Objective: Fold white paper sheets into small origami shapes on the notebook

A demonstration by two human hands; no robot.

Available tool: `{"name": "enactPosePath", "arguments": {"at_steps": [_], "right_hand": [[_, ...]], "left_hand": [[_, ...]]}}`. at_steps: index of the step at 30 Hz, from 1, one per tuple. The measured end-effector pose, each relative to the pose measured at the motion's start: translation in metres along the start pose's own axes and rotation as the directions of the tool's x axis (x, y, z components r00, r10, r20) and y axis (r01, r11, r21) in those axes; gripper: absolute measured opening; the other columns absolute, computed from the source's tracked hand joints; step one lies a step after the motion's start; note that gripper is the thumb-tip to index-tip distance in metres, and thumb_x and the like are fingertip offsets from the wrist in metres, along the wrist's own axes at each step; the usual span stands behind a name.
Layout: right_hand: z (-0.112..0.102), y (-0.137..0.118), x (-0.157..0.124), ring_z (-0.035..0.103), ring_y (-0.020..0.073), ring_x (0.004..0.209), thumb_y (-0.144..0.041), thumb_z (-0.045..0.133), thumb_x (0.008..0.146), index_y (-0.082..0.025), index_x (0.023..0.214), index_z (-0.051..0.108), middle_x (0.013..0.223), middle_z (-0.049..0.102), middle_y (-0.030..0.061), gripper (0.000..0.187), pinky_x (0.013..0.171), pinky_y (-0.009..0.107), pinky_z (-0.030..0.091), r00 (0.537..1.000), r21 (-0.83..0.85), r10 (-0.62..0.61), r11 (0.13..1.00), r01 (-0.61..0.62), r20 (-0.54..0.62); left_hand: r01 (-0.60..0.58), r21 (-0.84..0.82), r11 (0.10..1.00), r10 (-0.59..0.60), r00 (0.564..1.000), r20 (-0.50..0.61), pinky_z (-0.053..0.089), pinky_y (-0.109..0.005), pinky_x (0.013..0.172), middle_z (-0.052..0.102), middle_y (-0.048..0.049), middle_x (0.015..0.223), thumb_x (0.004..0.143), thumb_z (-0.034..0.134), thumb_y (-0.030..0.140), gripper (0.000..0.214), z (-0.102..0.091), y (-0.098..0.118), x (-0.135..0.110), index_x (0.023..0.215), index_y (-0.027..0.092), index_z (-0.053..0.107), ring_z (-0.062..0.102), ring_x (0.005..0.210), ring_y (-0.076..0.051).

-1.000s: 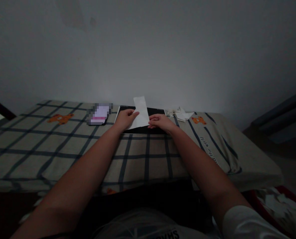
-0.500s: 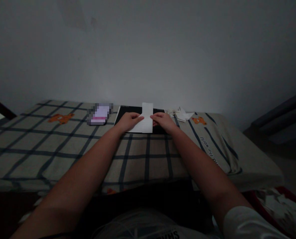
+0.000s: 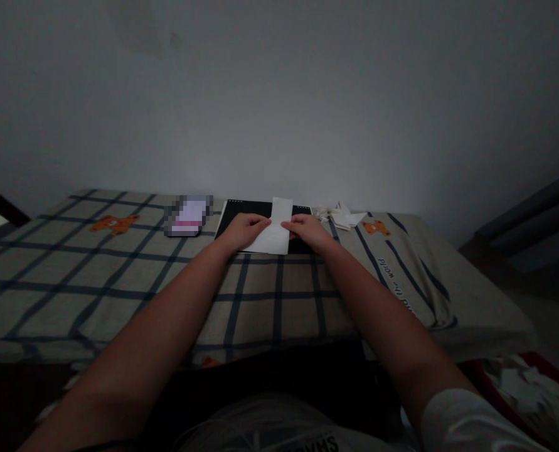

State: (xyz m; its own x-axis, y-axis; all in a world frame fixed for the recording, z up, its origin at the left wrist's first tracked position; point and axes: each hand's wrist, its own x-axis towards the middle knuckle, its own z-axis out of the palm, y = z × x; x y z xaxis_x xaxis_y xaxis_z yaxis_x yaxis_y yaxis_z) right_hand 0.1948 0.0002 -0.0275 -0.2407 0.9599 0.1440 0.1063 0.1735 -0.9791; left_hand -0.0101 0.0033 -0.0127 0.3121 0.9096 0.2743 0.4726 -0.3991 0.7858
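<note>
Fingers of left hand (image 3: 244,230) and right hand (image 3: 308,230) pinch white paper (image 3: 277,233) over black notebook (image 3: 228,216).

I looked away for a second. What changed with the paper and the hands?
The paper, tilted left a second ago, now stands straight, lower and slightly further right. The left hand and right hand have drawn closer and pinch its side edges. The black pad, phone and checked cloth stayed put.

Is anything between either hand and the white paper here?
Nothing visible. The left hand and right hand both hold the white paper at its sides, over the black pad.
</note>
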Motion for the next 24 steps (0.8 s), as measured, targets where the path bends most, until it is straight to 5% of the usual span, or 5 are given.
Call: {"name": "enactPosePath", "arguments": {"at_steps": [24], "right_hand": [[0.001,0.0027,0.0012,0.053,0.0111,0.053,-0.042,0.068,0.068,-0.017,0.066,0.056,0.061,0.058,-0.0001,0.028,0.05,0.023,0.041,0.998,-0.177,-0.011,0.984,-0.001,-0.069]], "left_hand": [[-0.053,0.049,0.997,0.05,0.997,0.05,0.043,-0.025,0.066,0.071,-0.0051,0.085,0.081,0.053,0.042,0.034,-0.0005,0.0019,-0.0021,0.089,0.015,0.072,0.06,0.076,-0.016]]}}
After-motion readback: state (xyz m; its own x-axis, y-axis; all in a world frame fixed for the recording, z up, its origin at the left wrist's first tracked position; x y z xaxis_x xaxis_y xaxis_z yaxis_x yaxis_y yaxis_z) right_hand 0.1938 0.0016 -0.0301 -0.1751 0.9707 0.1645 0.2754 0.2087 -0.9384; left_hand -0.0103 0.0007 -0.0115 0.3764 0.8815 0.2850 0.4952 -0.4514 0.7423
